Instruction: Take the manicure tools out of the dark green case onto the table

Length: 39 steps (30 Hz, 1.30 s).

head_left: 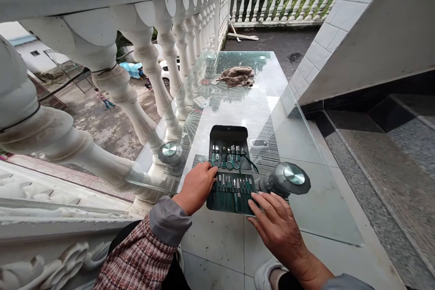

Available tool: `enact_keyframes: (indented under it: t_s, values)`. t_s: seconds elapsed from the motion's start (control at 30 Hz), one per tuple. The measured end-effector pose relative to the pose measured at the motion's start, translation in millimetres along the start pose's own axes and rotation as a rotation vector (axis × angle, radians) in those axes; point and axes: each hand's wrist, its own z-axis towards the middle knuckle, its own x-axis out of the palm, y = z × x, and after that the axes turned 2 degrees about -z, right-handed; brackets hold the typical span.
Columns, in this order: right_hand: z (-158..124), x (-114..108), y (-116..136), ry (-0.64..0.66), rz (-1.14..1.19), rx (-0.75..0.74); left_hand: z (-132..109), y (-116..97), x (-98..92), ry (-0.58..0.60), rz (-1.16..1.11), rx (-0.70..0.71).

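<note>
An unfolded dark green manicure kit (234, 168) lies on the glass tabletop. Small scissors (233, 163), nail clippers (237, 150) and several slim metal tools (234, 186) sit in its straps. My left hand (198, 186) is closed at the kit's left edge, by another pair of scissors (215, 162); part of its grip is hidden. With fingers stretched out, my right hand (277, 222) rests on the lower right corner of the kit.
A crumpled brown cloth (237, 76) lies at the table's far end. Round metal-capped leg tops (294, 174) show under the glass tabletop (326, 208). A white balustrade (136, 63) runs along the left, and stone steps (384, 154) are on the right.
</note>
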Motion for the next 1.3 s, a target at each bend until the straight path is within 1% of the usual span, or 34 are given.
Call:
enact_keyframes:
  t_s: [0.13,0.23,0.37,0.57,0.67,0.8,0.87,1.0,1.07,1.3]
  values:
    - [-0.8,1.6,1.6,-0.006,0.000,-0.014,-0.4,0.1,0.8,-0.013,0.002,0.018]
    - [-0.4,1.8,2.8,-0.011,-0.007,-0.025,-0.9,-0.7,-0.6,0.001,0.019,0.020]
    - [-0.1,2.3,5.0,-0.030,-0.004,-0.002,-1.4,-1.9,-3.0,0.022,0.031,0.004]
    - [-2.9,3.6,8.2,-0.068,0.030,-0.017,-1.9,-2.1,-4.2,0.025,0.031,0.012]
    - [-7.6,5.8,6.0,-0.067,0.055,0.058,-1.4,-1.3,-3.3,0.026,0.028,0.010]
    - [-16.2,9.9,0.1,-0.064,0.135,0.246,-0.8,1.0,0.0,-0.003,0.017,0.016]
    - [-19.4,11.1,-1.5,-0.053,0.157,0.277,-0.8,2.2,1.4,-0.015,0.012,0.025]
    - [-21.4,10.5,-0.2,0.014,0.127,0.232,-1.3,3.0,1.6,-0.012,0.005,0.031]
    - [-20.7,9.5,1.1,0.027,0.106,0.214,-1.5,2.8,1.2,-0.006,0.001,0.029]
    - [-11.6,4.6,1.2,0.001,0.037,0.138,-0.8,4.6,3.2,-0.019,-0.020,0.036]
